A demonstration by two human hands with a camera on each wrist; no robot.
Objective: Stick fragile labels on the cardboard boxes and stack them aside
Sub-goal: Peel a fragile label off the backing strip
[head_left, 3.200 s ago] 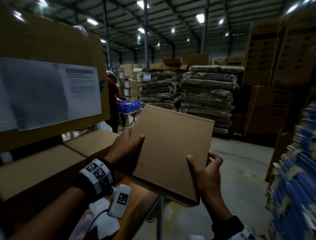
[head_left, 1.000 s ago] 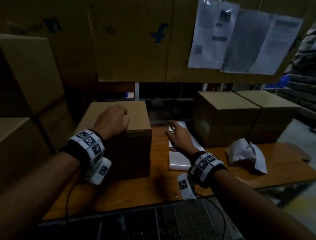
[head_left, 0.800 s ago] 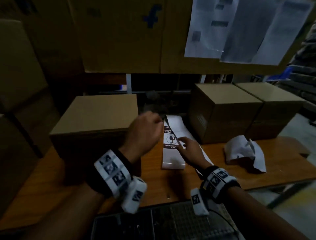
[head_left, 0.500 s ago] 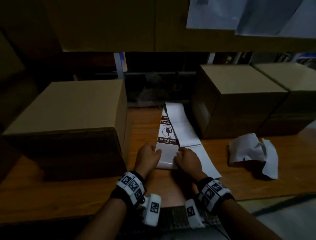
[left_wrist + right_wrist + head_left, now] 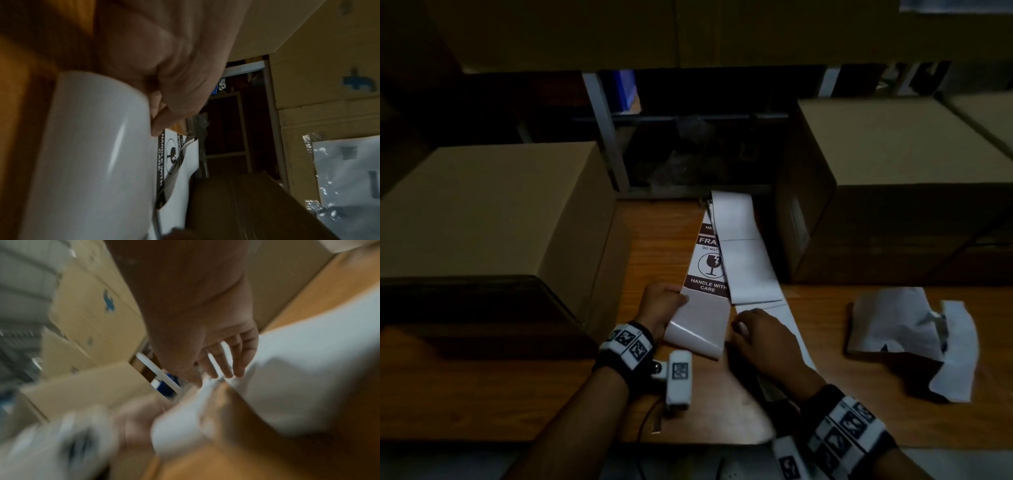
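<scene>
- Left hand (image 5: 659, 310): forearm comes in from lower left, wrist band with printed markers, small white camera unit hanging below the wrist.
- Left fingers (image 5: 162, 125) curled, thumb on top, pinching the edge of a glossy white sheet; palm side turned toward the right hand.
- Right hand (image 5: 760, 337): forearm comes in from lower right, same marker band on the wrist.
- Right hand is back-up, low over the tabletop; fingers (image 5: 240, 363) extended and slightly spread, tips down on white paper.
- Hands just beside each other, not touching.
- Right wrist view blurred.
</scene>
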